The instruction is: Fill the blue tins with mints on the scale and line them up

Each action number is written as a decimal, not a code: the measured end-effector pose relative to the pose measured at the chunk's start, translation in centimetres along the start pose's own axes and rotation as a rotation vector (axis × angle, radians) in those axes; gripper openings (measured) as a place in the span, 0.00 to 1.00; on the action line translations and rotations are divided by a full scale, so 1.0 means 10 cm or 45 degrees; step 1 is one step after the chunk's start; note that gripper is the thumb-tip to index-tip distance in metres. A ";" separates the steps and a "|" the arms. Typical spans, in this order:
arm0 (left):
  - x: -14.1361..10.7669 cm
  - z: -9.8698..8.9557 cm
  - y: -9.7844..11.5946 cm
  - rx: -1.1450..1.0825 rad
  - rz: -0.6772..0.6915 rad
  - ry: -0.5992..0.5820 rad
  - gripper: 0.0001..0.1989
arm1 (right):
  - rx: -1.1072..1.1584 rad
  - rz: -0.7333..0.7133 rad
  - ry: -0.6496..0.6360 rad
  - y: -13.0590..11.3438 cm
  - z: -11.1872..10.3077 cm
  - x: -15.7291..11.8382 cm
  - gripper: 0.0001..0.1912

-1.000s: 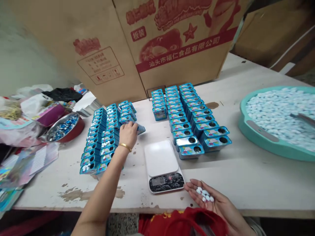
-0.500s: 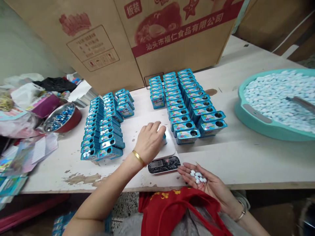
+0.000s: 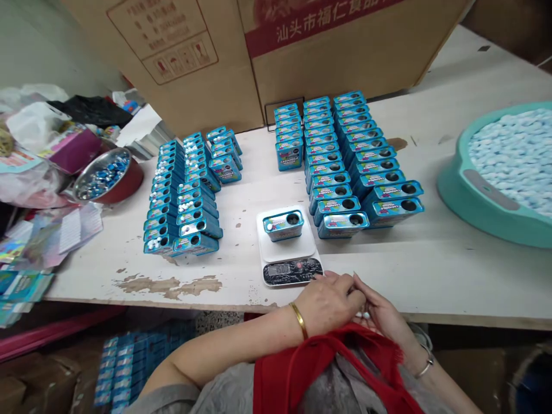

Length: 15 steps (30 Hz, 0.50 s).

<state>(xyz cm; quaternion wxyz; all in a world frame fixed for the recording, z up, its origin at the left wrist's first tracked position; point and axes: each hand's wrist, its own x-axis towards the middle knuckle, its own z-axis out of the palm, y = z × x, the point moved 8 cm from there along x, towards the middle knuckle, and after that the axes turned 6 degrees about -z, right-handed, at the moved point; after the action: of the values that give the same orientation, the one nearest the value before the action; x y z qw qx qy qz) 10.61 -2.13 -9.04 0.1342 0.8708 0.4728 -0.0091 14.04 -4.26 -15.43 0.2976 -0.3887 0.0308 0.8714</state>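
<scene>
The tin (image 3: pixel 282 228) stands upright on the scale (image 3: pixel 288 252), its long axis running left to right, the holed end rightward and slightly farther away. The left hand (image 3: pixel 330 300) bends over the open, cupped right hand (image 3: pixel 383 315) holding candies (image 3: pixel 365 315); whether it pinches any, I cannot tell.

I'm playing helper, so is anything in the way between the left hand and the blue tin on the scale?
Nothing visible stands between the left hand and the blue tin. Only the display panel of the scale lies there, flat.
</scene>
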 end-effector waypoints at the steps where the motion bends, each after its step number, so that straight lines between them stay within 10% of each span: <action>1: 0.00 -0.01 -0.02 -0.015 -0.026 -0.014 0.09 | -0.007 -0.014 0.014 0.01 -0.02 0.00 0.14; 9: -0.01 -0.02 -0.13 -0.162 -0.179 -0.028 0.10 | 0.080 -0.039 0.005 0.04 -0.04 0.05 0.03; 15: -0.21 -0.36 -0.23 -0.384 0.030 0.323 0.09 | 0.145 -0.047 -0.023 0.00 0.05 0.07 0.03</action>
<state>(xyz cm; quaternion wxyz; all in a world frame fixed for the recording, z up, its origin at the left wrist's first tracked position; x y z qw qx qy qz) 7.17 -1.79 -5.83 0.2024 0.8404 0.4719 0.1732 13.31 -3.79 -15.55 0.3355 -0.3637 0.0705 0.8662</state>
